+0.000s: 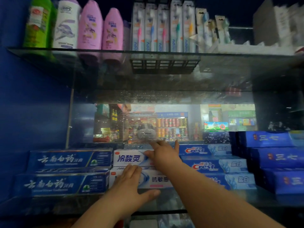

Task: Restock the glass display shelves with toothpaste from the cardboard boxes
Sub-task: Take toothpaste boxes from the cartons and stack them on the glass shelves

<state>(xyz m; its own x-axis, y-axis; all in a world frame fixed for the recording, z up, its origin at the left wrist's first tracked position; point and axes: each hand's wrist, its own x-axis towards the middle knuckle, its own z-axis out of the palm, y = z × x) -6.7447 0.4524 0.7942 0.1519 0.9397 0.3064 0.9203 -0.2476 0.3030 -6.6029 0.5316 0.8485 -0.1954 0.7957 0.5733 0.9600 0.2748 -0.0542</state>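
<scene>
While both hands work the middle stack, the head view shows the shelf [49,203] largely stocked: blue boxes [65,162] at left, Crest boxes [213,165] at right. The left hand [131,185] lies flat on the lower white box [158,179], fingers straight and thumb wide. The right hand [164,155], fingers spread and fairly straight, presses the upper white box [128,157]. This looks like squaring-up. There is room above the stacks, and no cardboard boxes show, so what remains is unclear.

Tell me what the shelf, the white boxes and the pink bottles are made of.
Shelf: clear glass, glossy; bottle bases show through it. White boxes: probably printed cardboard with a slight sheen; straight folded edges. Pink bottles: likely plastic, smooth satin finish; moulded rounded shoulders.
</scene>
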